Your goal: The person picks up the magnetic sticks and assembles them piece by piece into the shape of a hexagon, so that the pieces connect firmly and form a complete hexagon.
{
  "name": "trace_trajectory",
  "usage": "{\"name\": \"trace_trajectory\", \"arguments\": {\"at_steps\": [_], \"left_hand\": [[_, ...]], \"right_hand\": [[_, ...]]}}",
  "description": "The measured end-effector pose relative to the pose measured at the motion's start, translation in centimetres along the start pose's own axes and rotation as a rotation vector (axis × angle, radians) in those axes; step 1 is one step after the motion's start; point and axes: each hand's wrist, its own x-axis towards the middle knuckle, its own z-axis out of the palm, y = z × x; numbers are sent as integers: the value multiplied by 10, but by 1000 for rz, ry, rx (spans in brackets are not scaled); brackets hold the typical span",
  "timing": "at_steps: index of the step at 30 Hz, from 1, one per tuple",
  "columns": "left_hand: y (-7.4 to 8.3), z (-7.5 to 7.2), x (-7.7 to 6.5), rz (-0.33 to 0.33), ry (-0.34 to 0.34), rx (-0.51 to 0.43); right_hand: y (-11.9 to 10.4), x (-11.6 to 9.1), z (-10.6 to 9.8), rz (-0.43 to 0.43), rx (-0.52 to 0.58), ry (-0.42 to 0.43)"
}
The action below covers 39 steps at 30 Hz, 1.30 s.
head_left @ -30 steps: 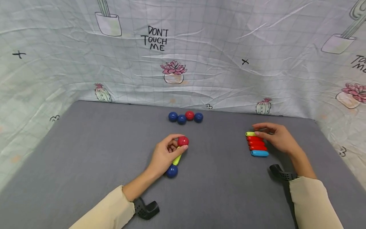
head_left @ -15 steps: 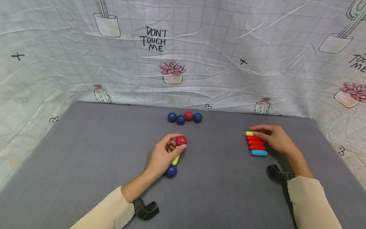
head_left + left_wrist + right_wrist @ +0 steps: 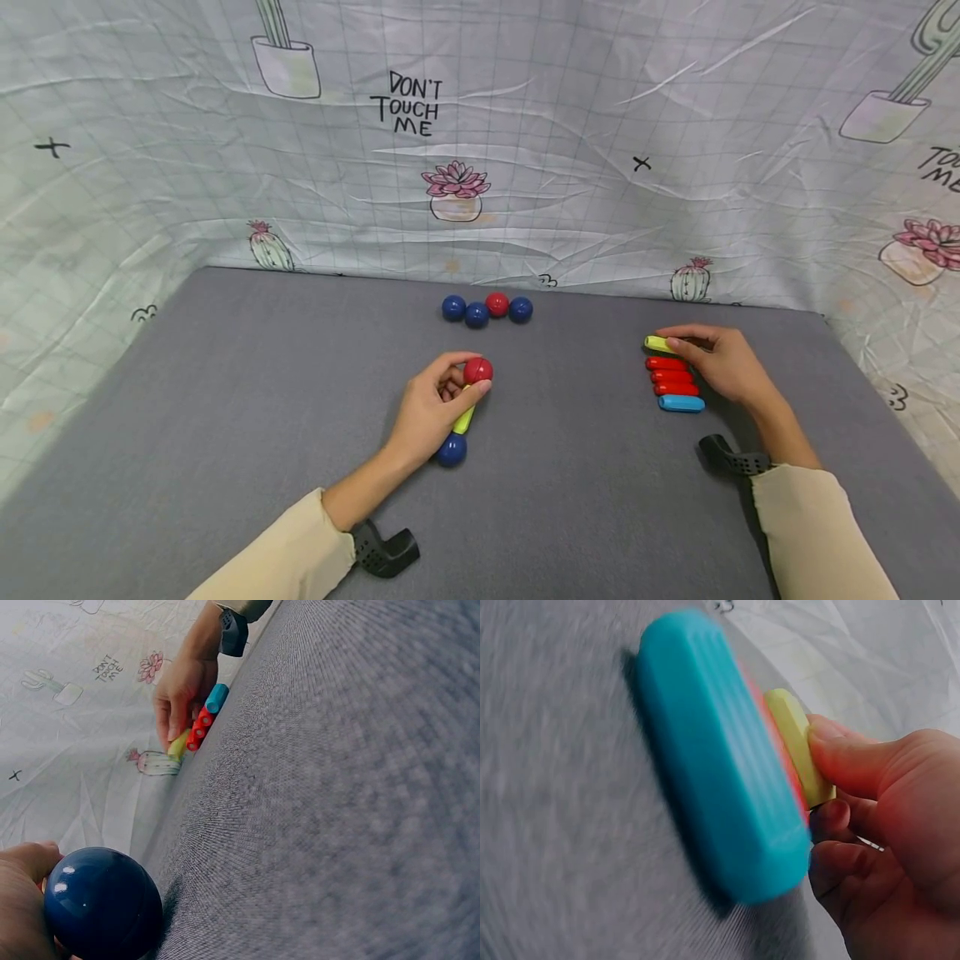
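In the head view my left hand (image 3: pixel 429 410) grips a joined piece: a red ball (image 3: pixel 478 370) and a blue ball (image 3: pixel 452 449) at the two ends of a yellow-green rod (image 3: pixel 464 419). The blue end fills the lower left of the left wrist view. Over on the right, my right hand (image 3: pixel 722 360) pinches another yellow-green rod (image 3: pixel 657 343) between thumb and fingers, a little apart from the row beside it. That row has red rods (image 3: pixel 672 377) lying side by side and a light blue rod (image 3: pixel 681 403) nearest me.
Toward the back of the grey table (image 3: pixel 570 500) several balls sit in a line, blue ones (image 3: pixel 453 307) with one red ball (image 3: pixel 497 304) among them. A patterned white cloth (image 3: pixel 540 208) hangs behind the table and at its sides.
The yellow-green rod in my right hand has come away from the red rods, up and toward the back. My left hand keeps its grip on the joined piece, nearly unmoved.
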Motion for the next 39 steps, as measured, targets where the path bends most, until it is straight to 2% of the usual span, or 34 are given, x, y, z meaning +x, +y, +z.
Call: {"name": "trace_trajectory", "arguments": {"at_steps": [8, 14, 25, 39], "left_hand": [[2, -1, 0, 3, -4, -2], [0, -2, -1, 0, -7, 8], [2, -2, -1, -7, -13, 3], [3, 1, 0, -7, -16, 24]], "right_hand": [[-20, 0, -1, -2, 46, 66], [-35, 1, 4, -73, 65, 85], [-51, 3, 23, -155, 130, 67], [-81, 4, 33, -229, 201, 0]]}}
